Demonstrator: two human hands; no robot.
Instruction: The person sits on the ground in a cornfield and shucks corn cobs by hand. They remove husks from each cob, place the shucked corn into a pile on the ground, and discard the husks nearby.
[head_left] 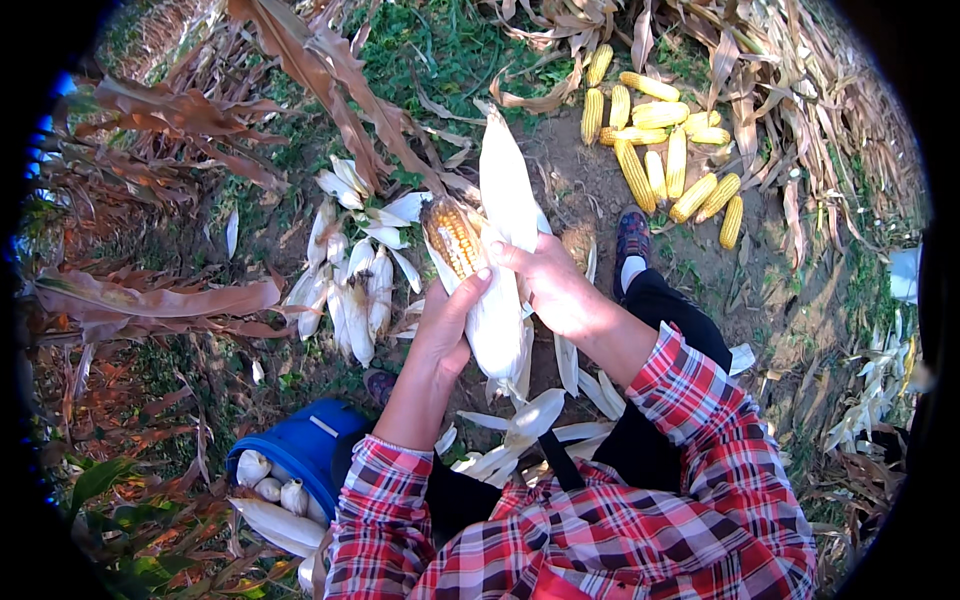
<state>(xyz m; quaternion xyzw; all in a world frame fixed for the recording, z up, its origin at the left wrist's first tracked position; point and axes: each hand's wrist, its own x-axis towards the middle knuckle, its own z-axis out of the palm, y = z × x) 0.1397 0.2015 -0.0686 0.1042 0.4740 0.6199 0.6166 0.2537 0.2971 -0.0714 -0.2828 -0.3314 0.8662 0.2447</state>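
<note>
Blue bucket (320, 452), lower left: pale husk-covered ears (293, 497) inside | corn cob (453, 240), partly bared, between the hands above the ground (555, 150) | left hand (443, 325) clamped round its lower part | right hand (555, 285) clamped on peeled-back husk (505, 180)

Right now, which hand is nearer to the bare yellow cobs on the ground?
Right. The right hand, on the half-husked ear, sits below and left of the bare yellow cobs in the picture; the left hand, gripping the same ear, is farther left and lower.
</note>
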